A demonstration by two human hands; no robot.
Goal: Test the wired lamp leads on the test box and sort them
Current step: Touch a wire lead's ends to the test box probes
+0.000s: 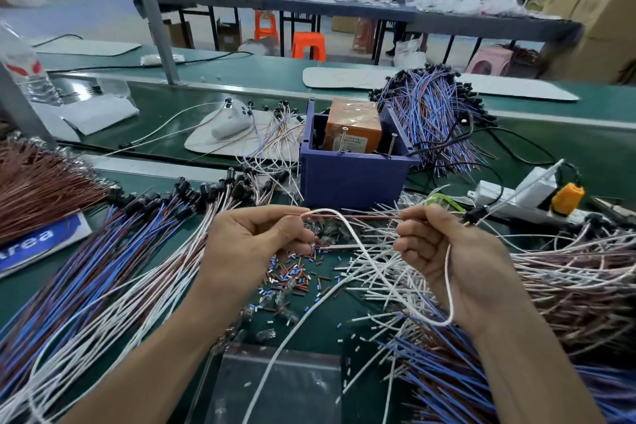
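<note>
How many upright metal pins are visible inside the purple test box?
2. The first pin stands before the orange block, mid-box; the second pin stands near the right front corner of the purple test box. Its walls may hide others.

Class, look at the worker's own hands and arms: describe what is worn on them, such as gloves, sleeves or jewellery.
The left hand and right hand are bare: no gloves, rings or watch show. The left forearm and right forearm are uncovered, with no sleeve in view.
</note>
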